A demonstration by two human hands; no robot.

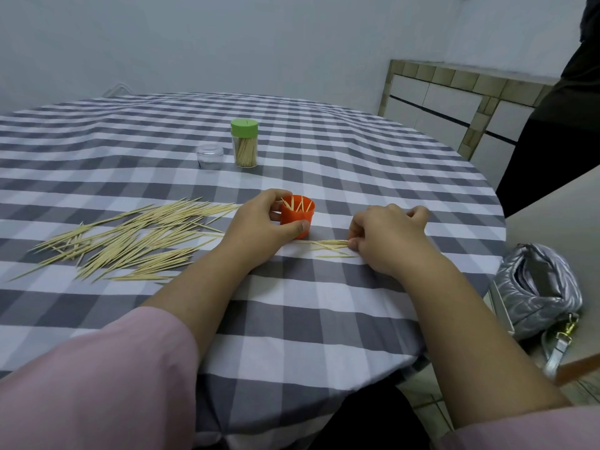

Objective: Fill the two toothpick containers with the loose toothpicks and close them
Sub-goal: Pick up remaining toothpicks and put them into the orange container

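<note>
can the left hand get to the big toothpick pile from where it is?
Probably yes. The left hand is wrapped around the orange container, so it must let go first. The toothpick pile lies just to its left on the tablecloth, nothing between.

Checked cloth covering counter, looking matt; toothpicks looking like pale wood; orange cup smooth plastic; silver bag showing glossy quilting.
</note>
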